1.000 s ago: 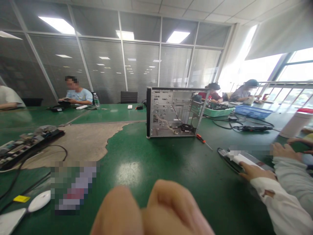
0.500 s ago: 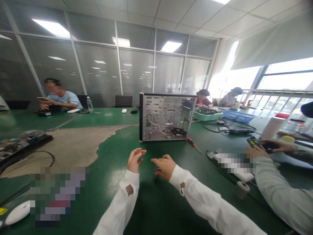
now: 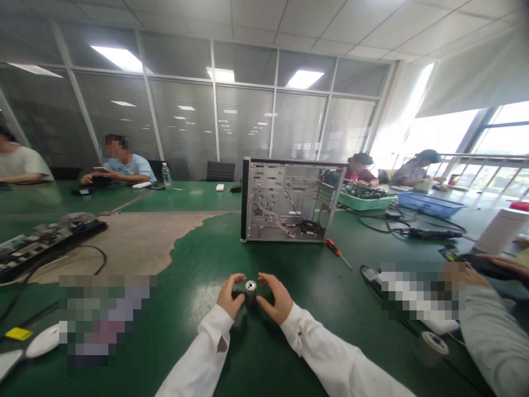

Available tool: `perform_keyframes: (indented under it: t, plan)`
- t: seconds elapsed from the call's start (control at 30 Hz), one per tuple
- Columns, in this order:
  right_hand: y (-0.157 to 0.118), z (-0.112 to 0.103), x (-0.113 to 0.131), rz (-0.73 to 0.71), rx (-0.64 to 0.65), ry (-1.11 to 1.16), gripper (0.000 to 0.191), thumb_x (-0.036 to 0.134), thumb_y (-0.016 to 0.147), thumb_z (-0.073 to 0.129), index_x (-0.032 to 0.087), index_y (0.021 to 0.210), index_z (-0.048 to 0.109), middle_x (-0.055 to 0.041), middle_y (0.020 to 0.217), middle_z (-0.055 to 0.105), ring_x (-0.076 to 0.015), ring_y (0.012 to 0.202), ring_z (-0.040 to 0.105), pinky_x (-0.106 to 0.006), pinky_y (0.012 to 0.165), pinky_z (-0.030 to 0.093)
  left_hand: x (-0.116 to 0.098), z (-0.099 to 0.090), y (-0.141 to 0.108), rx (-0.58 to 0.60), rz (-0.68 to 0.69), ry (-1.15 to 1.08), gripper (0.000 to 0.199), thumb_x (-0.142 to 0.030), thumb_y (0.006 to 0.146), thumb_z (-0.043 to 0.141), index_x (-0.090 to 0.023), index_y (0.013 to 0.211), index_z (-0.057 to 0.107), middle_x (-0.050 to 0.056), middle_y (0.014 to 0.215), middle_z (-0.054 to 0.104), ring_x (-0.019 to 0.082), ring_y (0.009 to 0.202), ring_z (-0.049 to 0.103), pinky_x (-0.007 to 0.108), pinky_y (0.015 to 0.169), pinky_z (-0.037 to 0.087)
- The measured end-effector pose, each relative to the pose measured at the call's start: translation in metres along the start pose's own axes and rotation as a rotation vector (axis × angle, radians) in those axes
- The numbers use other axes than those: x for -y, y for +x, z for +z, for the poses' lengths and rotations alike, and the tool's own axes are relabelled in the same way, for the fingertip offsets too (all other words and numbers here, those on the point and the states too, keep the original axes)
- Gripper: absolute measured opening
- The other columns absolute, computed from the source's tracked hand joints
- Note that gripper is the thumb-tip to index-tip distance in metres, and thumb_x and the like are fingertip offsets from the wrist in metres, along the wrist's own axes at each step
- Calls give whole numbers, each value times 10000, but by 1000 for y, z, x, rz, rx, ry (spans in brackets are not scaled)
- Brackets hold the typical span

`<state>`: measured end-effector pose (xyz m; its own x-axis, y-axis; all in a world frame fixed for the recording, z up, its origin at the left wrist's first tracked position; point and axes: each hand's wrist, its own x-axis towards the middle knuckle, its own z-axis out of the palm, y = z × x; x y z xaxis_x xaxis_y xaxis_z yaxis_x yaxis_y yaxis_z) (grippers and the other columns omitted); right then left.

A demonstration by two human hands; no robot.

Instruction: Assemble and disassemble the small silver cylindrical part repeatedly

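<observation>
A small dark grey metal cylinder (image 3: 250, 294) with a shiny round top and a dark spot at its centre stands upright on the green table. My left hand (image 3: 230, 296) curves beside it on the left, thumb and fingers apart. On the other side my right hand (image 3: 276, 298) is curved the same way, its thumb close to the cylinder. Neither hand is closed round it; whether the thumbs touch it I cannot tell. Farther back stands an open computer case (image 3: 289, 203), with cables and bare metal inside.
An orange-handled screwdriver (image 3: 338, 253) lies by the case. On the right are a power strip (image 3: 442, 318), a similar cylinder (image 3: 433, 348) and a co-worker's sleeve (image 3: 491, 325). Green (image 3: 366, 203) and blue baskets (image 3: 430, 205) stand behind. A long tray of electronic parts (image 3: 53, 242) lies left.
The cylinder, mostly hidden under my right hand before, now stands in plain view between my hands. My right hand has drawn off it to the right, and both hands face each other around it.
</observation>
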<state>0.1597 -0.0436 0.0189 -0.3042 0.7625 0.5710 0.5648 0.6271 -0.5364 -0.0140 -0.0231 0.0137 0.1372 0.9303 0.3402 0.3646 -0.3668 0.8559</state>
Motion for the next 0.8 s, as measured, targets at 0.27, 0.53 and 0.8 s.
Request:
perform_keyframes:
  t: [0.27, 0.53, 0.8]
  plan:
    - [4, 6, -13, 8, -61, 165, 445, 122, 653, 476, 181, 1087, 390, -61, 943, 512, -148, 796, 510, -302, 742, 418, 18, 3, -5, 39, 185, 413, 459, 0, 486, 408, -122, 912, 528, 99, 949, 565, 226, 926, 488, 390, 839, 377]
    - [7, 2, -3, -35, -28, 173, 412, 107, 635, 488, 167, 1040, 444, -73, 961, 489, -158, 836, 485, -304, 766, 417, 30, 0, 6, 72, 318, 601, 202, -85, 692, 404, -162, 765, 576, 73, 831, 589, 187, 813, 529, 330, 746, 436]
    - [9, 23, 6, -40, -20, 131, 448, 141, 666, 483, 152, 1108, 407, -90, 1041, 499, -175, 985, 449, -330, 881, 360, 20, -1, 4, -84, 293, 549, 184, -145, 747, 391, -151, 808, 564, 74, 797, 565, 167, 753, 542, 292, 666, 468]
